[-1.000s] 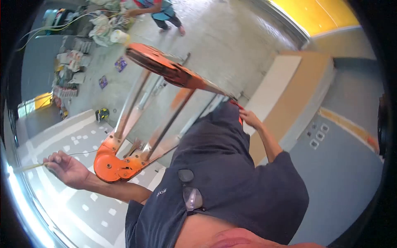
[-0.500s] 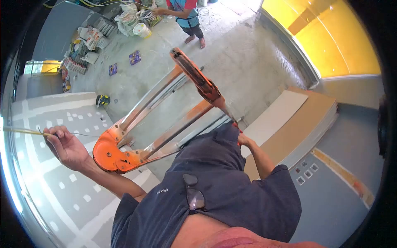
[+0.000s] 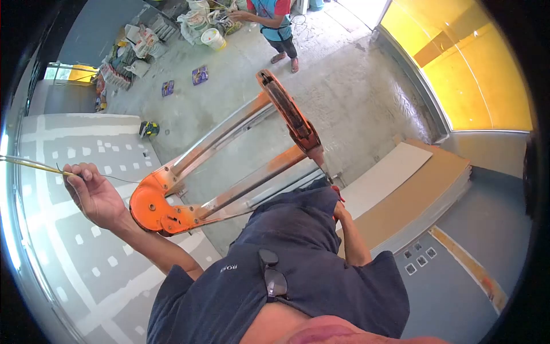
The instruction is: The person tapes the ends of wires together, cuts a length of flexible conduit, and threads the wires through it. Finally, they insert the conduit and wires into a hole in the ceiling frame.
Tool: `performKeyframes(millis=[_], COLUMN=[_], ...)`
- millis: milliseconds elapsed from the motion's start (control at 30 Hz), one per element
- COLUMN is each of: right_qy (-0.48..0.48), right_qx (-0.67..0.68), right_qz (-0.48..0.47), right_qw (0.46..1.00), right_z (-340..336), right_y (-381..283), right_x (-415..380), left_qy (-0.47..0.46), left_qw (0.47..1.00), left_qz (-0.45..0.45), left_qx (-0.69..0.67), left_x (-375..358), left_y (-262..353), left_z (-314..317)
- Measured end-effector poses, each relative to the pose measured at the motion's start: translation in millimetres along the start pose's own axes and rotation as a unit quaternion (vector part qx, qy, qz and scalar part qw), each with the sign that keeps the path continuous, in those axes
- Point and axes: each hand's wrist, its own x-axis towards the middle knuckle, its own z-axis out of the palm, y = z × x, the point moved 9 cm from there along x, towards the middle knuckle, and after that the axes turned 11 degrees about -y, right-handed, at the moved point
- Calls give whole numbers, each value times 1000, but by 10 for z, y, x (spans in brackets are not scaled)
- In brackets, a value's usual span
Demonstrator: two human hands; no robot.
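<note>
My left hand (image 3: 96,195) is raised at the left, its thumb and fingers pinched on thin yellow wires (image 3: 34,164) that run off to the left edge. A thin dark strand (image 3: 117,178) trails from this hand toward the ladder. Beside my left forearm is the orange cap of a stepladder (image 3: 152,207), its metal rails stretching away below me. My right hand (image 3: 340,211) is low at my hip, partly hidden by my dark shirt. It is closed on a red-handled tool (image 3: 337,194), whose working end I cannot make out.
Beyond the ladder, a person (image 3: 274,23) stands on the concrete floor near a white bucket (image 3: 213,39) and piled bags (image 3: 140,43). Stacked boards (image 3: 409,189) lie at the right. A patched plasterboard wall (image 3: 69,189) runs along the left.
My view has shifted slightly, so the floor, person and ladder top sit farther right. My left hand keeps its pinch on the wires, and a bit more of the red tool shows.
</note>
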Motion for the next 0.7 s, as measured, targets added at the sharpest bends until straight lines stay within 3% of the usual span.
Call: performKeyframes(millis=[33,100,200,233,267,300,333,367,433,633,700], right_qy=[50,45,15,15,30,80,155,128,61,24,7], right_qx=[55,18,-99,-206,-25,200,378,352,258,169,236], right_qz=[10,20,-4,-45,12,50,74,66,26,-2,100], right_qw=[997,999,995,977,999,975,910,925,964,985,967], right_z=[-68,-116,203,384,152,-269,-694,-958,-1398,-2242,-2256], right_y=[35,97,516,664,609,334,36,-236,-848,-1782,-1653], right_x=[-49,-87,116,244,193,33,-165,-190,-247,-718,-799], left_qy=[-6,-8,-4,4,14,9,4,-36,-11,-11,-13], left_qw=[1000,1000,1000,1000,1000,1000,1000,999,1000,1000,1000], left_qz=[0,-6,-2,0,2,3,5,-4,5,6,10], left_qx=[-7,-7,-7,-6,-4,-7,-10,-30,-26,-15,-12], left_x=[7,9,36,34,23,16,17,15,3,14,13], left_y=[-7,-33,-26,-21,-13,-14,-12,-30,-16,-20,-9], left_z=[27,21,14,28,31,61,47,27,38,58,79])
